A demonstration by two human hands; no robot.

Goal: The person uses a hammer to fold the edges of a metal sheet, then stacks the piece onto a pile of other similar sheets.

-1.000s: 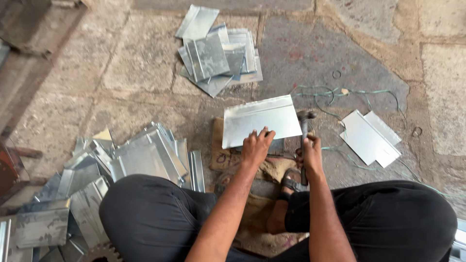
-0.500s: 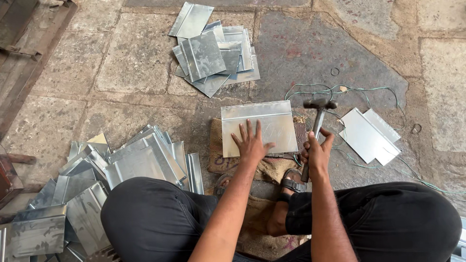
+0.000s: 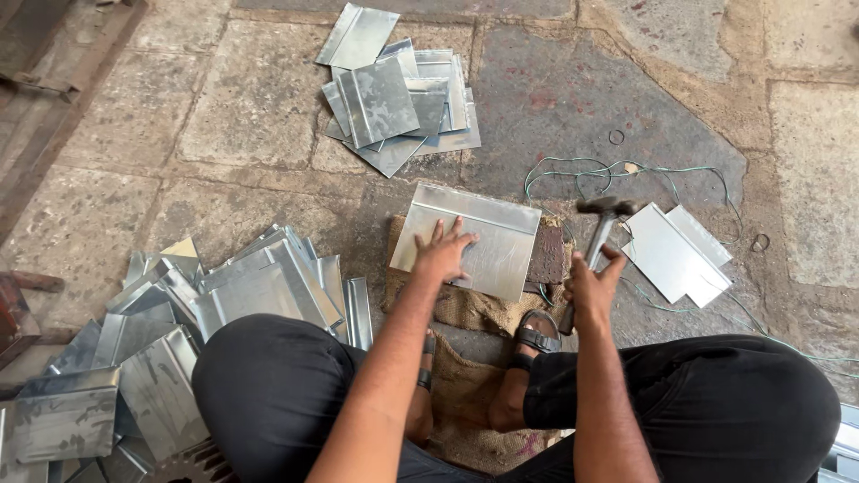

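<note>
Left hand [image 3: 445, 253] lies flat on the metal sheet [image 3: 488, 237], fingers spread. The sheet rests on burlap [image 3: 465, 309] on the stone floor [image 3: 250, 98], ahead of the feet. Right hand [image 3: 591, 291] has fingers wrapped round the hammer [image 3: 598, 231] handle, head raised just right of the sheet. Sheet piles [image 3: 398, 98] lie around.

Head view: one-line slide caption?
Left hand pins a metal sheet on burlap; right hand holds a raised hammer.
</note>
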